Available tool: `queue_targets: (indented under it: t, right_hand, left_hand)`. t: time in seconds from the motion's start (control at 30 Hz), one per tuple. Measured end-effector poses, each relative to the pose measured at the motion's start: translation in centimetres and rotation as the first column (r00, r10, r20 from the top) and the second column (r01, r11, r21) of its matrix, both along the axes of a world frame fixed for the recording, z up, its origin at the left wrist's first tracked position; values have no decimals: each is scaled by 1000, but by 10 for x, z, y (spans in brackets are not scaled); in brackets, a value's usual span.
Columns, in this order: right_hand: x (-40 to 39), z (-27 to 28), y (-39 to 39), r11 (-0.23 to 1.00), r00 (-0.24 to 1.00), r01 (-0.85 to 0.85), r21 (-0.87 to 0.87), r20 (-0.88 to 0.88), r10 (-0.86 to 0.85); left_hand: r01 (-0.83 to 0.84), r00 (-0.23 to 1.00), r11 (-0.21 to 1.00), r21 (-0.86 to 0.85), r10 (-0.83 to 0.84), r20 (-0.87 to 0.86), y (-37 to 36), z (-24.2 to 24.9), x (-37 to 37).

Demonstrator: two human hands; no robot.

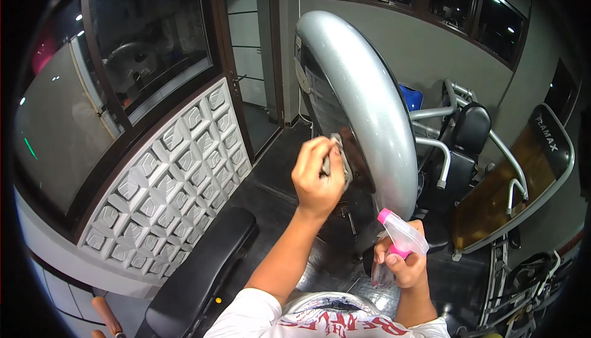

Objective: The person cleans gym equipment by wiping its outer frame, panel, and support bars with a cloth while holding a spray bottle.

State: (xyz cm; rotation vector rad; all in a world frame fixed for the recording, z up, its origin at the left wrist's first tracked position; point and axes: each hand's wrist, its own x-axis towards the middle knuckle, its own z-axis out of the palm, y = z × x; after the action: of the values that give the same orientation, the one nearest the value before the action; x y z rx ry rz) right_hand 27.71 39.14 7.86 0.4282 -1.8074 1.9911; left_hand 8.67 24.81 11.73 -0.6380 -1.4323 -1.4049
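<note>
My left hand [317, 175] is closed around a crumpled greyish cloth [338, 159], held up against the dark panel [323, 95] of a tall gym machine. A broad, curved silver frame [369, 92] edges that panel. Lower and to the right, my right hand [403, 264] grips a spray bottle [407, 234] with a translucent white head, a pink nozzle and a pink collar. Its clear body hangs below my fingers, partly hidden by them. The nozzle points up and left, close to the lower end of the silver frame.
A black padded bench [203, 270] stands at lower left, before a white patterned wall panel [172, 184]. Behind the silver frame is a machine with a black seat back [472, 126] and metal arms. A framed machine panel [514, 178] rises at right. A glass door [249, 49] stands at the back.
</note>
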Motion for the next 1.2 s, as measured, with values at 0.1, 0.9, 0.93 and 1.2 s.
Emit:
queue_targets:
  t: [0.1, 0.9, 0.93, 1.2]
  right_hand:
    - [5, -2, 1, 1000, 1000, 2, -23, 4, -2]
    - [-43, 38, 21, 867, 894, -447, -219, -82, 440]
    - [-44, 38, 23, 852, 880, -471, -227, -63, 470]
    - [-58, 25, 32, 731, 776, -629, -266, -144, 615]
  left_hand:
    - [-50, 998, 998, 42, 49, 27, -3, 22, -28]
    - [22, 998, 998, -55, -18, 64, -31, 71, -73]
    - [39, 998, 998, -49, -37, 55, -30, 63, -69]
    - [91, 995, 994, -65, -93, -21, -25, 37, -37]
